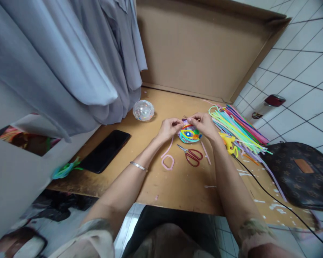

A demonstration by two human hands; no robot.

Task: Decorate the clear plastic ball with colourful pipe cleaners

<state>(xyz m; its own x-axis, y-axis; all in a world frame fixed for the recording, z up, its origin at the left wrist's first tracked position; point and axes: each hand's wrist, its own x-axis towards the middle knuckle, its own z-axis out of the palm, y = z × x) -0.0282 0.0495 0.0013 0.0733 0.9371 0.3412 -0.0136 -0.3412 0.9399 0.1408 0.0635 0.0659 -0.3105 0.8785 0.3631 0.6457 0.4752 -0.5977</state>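
A round, multicoloured decorated object [190, 134] with yellow, blue, green and orange shapes rests on the wooden table. My left hand [171, 128] is at its upper left side, thumb and fingertips pinched together on something too small to make out. From the upper right, my right hand [203, 124] touches the object's top with bent, closed fingers; what lies between them is hidden. Red-handled scissors [192, 156] lie just below the object. A pink loop [168, 162] is left of the scissors, and a short pink strip [206, 153] is right of them.
Colourful pipe cleaners [239, 129], a yellow glue gun [228, 143] with a black cord and a dark bag [303, 175] are on the right. A clear faceted ball [143, 110] and a black phone [105, 151] lie left. Cardboard [188, 50] stands behind; grey cloth [97, 53] hangs left.
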